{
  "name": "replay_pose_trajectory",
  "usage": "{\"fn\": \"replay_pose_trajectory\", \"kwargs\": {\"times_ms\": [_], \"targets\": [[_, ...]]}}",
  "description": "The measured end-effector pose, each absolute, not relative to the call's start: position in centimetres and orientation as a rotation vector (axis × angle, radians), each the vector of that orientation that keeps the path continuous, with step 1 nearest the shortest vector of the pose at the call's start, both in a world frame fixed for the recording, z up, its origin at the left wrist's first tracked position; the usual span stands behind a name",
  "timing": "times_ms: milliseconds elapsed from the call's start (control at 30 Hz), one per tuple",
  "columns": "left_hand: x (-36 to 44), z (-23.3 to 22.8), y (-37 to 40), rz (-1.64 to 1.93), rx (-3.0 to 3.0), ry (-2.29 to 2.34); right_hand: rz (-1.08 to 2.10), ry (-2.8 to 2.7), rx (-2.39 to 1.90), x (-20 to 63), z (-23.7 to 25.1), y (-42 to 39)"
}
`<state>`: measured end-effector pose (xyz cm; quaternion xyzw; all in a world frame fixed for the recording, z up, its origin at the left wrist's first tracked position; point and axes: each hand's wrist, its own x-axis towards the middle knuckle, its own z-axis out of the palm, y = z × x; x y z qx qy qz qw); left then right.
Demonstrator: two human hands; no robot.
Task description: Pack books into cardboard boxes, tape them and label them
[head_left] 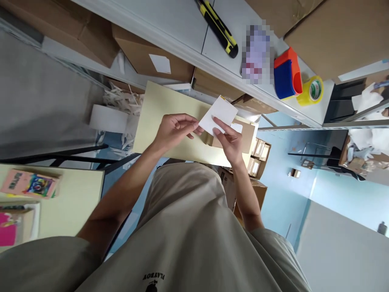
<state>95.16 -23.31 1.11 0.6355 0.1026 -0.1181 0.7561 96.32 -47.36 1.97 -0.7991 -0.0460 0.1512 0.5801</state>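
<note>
A white rectangular card point(219, 112) with a small yellow mark at its top corner is held tilted above the pale yellow table point(164, 109). My right hand point(230, 142) grips its lower right part, thumb and finger lying across its face. At the left corner of the card, the fingertips of my left hand point(178, 129) are pinched together on its edge. Beneath my right hand, a flat brown cardboard piece point(248, 134) with a white label lies on the table, partly hidden by that hand.
Above, a white shelf point(182, 28) carries a yellow-black utility knife point(219, 30), a tape dispenser point(287, 75) and a yellow tape roll point(311, 91). Cardboard boxes point(152, 52) sit underneath. An open carton point(258, 158) stands beyond the table's right end. Printed packets point(30, 182) lie on another table, lower left.
</note>
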Motion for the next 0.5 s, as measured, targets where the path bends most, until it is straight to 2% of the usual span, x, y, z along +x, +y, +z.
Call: {"fn": "replay_pose_trajectory", "kwargs": {"times_ms": [167, 367, 500], "targets": [[95.8, 0.5, -20.6, -0.281, 1.394, 0.184, 0.285, -0.102, -1.913, 96.8, 1.6, -43.9], [95.4, -1.1, -17.4, -0.251, 1.492, 0.129, 0.145, -0.146, -2.255, 97.2, 1.2, -40.1], [94.8, -1.6, -15.5, -0.234, 1.556, 0.083, 0.251, -0.290, -2.178, 96.9, 1.7, -37.4]]}}
